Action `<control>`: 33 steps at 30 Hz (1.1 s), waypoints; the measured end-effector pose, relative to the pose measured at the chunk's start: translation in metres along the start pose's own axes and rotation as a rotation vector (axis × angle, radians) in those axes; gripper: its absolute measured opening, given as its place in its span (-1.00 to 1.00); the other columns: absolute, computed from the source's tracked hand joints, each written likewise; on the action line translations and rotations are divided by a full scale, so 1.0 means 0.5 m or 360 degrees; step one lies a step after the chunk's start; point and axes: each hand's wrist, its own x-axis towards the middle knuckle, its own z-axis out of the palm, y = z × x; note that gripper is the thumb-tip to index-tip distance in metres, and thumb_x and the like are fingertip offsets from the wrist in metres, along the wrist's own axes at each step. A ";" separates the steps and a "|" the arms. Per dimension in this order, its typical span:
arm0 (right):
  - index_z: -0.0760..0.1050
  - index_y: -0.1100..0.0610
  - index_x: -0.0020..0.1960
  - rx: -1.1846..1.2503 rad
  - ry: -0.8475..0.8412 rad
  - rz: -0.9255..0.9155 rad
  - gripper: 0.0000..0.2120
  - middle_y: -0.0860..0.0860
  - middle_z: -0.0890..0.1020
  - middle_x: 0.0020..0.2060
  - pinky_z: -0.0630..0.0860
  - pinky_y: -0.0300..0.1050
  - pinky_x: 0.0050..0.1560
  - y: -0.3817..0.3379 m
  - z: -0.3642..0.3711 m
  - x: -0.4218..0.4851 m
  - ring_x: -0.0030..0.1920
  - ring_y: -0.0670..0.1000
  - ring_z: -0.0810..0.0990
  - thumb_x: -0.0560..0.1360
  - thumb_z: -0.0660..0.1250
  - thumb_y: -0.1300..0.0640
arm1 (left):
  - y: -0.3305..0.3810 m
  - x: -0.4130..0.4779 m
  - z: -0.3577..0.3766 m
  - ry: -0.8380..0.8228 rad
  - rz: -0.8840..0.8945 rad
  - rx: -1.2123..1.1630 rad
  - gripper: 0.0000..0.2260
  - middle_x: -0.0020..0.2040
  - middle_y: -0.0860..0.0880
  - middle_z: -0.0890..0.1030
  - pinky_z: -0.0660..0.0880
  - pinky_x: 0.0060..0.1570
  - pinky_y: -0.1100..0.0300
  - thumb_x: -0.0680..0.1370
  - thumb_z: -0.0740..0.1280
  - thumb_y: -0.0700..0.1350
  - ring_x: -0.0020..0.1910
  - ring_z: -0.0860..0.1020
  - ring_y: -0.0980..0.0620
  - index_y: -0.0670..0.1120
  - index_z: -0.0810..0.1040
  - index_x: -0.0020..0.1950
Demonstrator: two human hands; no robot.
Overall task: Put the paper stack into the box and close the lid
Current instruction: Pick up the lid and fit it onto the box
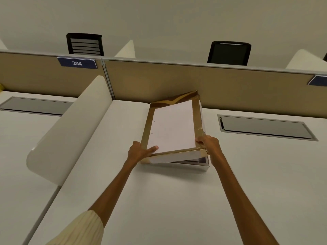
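A thick paper stack (172, 128), white on top with torn brown wrapping around its edges, lies tilted over a low white box (205, 166) on the desk. Only the box's near right corner and a dark strip of its inside show beneath the stack. My left hand (139, 152) grips the stack's near left corner, thumb on the top sheet. My right hand (210, 145) holds the near right corner. The near left side sits higher than the box's rim. A white sliver (201, 110) runs along the stack's right side; I cannot tell whether it is the lid.
The white desk (159, 200) has a curved cream divider (70, 131) on the left and a tan partition (247, 89) behind the box. A grey cable hatch (265, 127) is set into the desk at the right. Two black chairs stand beyond the partition.
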 end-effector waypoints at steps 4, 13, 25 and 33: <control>0.47 0.08 -0.21 -0.0104 0.0078 0.0063 -0.83 0.15 0.65 -0.02 0.49 -0.05 -0.06 0.042 -0.001 0.024 -0.16 0.03 0.54 0.51 0.34 0.05 | 0.001 -0.021 0.026 0.0060 0.0052 0.0021 -0.20 -0.11 -0.28 0.55 0.37 -0.27 0.19 0.28 0.53 0.31 -0.08 0.64 -0.18 -0.34 0.46 0.15; 0.53 0.23 0.18 -0.0528 0.0321 0.0083 -0.61 0.24 0.56 0.15 0.44 0.19 0.21 0.134 0.026 0.028 0.19 0.25 0.51 0.59 0.14 -0.04 | 0.018 -0.057 0.054 0.0129 0.0121 0.0171 -0.20 -0.01 -0.13 0.59 0.46 -0.21 0.16 0.29 0.51 0.32 -0.13 0.55 -0.03 -0.19 0.34 0.26; 0.56 0.29 0.08 -0.0415 0.0333 -0.0090 -0.62 0.27 0.63 0.01 0.57 0.09 0.08 0.187 0.033 0.043 0.03 0.27 0.62 0.62 0.16 -0.02 | 0.009 -0.048 0.073 0.0222 0.0150 0.0130 -0.21 0.14 -0.17 0.55 0.58 0.04 -0.04 0.30 0.52 0.30 0.13 0.56 -0.16 -0.20 0.34 0.27; 0.40 0.15 0.42 -0.0266 0.0236 -0.0157 -0.49 0.15 0.51 0.32 0.43 -0.09 0.16 0.134 0.005 0.111 0.29 0.16 0.51 0.56 0.30 -0.07 | 0.036 0.028 0.044 0.0347 0.0321 -0.0078 -0.52 0.32 -0.19 0.56 0.50 0.25 -0.04 0.60 0.32 0.04 0.28 0.56 -0.18 -0.19 0.44 0.44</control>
